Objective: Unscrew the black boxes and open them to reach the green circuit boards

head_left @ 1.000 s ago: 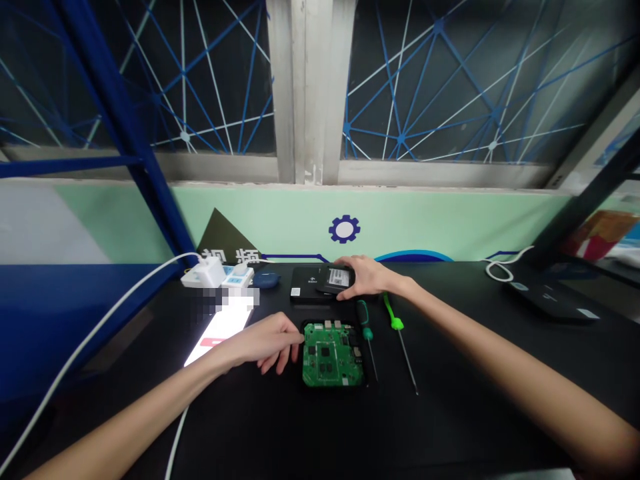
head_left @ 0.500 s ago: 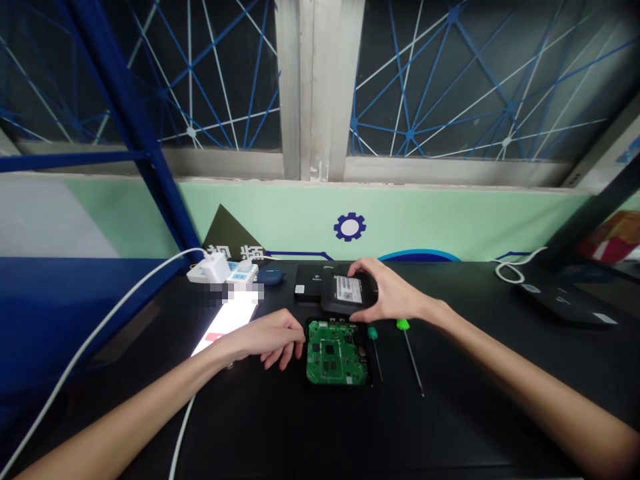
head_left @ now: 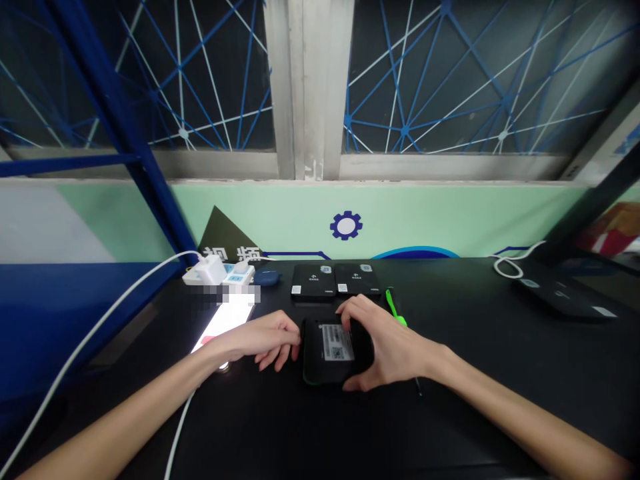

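Observation:
My right hand (head_left: 385, 347) grips a black plastic cover (head_left: 313, 350) with a white printed label, thumb at the near edge and fingers on top. The cover lies over the bottom half of a black electronics box; a thin line of green circuit board (head_left: 313, 383) shows at its near edge. Whether the cover is seated cannot be told. My left hand (head_left: 277, 340) is closed, its fingers curled and the tips against the box's left edge; what they pinch is hidden. A green-handled screwdriver (head_left: 395, 308) lies behind my right hand, partly covered.
Two black boxes (head_left: 313, 283) (head_left: 357, 279) sit side by side near the wall. To the left are a lit phone (head_left: 230, 317), a power strip with a white charger (head_left: 213, 269), a dark blue case (head_left: 267, 277) and a white cable (head_left: 70, 367). A black device (head_left: 565, 293) lies far right.
My right hand has brought the labelled cover toward me and down over the green circuit board. A second black box by the wall is now uncovered. My left hand has stayed at the box's left edge.

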Demonstrator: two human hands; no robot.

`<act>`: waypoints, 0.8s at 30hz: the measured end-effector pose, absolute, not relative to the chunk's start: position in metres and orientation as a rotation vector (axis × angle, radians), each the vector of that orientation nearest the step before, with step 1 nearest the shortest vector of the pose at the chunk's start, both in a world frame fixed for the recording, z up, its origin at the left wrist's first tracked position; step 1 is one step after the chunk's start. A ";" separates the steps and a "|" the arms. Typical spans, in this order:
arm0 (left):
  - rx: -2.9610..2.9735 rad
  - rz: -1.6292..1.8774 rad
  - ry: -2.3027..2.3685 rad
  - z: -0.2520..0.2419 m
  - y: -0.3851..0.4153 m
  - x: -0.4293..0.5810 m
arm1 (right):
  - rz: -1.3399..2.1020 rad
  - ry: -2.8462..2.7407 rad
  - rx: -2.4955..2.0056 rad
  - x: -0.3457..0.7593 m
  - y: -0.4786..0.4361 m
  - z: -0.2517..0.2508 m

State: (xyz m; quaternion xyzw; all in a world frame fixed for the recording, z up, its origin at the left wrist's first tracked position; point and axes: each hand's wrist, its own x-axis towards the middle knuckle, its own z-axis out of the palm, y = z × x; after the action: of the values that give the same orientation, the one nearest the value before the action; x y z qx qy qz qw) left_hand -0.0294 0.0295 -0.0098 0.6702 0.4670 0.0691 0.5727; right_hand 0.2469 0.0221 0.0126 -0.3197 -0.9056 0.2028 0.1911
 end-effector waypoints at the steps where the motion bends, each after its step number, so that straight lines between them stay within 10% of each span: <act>1: 1.574 0.160 1.097 -0.010 0.030 -0.030 | 0.573 -2.550 -0.892 0.246 0.021 0.011; 24: 1.607 0.169 1.122 -0.009 0.029 -0.027 | 0.574 -2.433 -0.840 0.246 0.021 0.004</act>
State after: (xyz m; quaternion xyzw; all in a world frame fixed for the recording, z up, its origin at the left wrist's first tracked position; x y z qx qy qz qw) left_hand -0.0274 0.0290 -0.0090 0.6800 0.4750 0.0714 0.5540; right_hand 0.2457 0.0215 0.0043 -0.3085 -0.8934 0.2108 0.2493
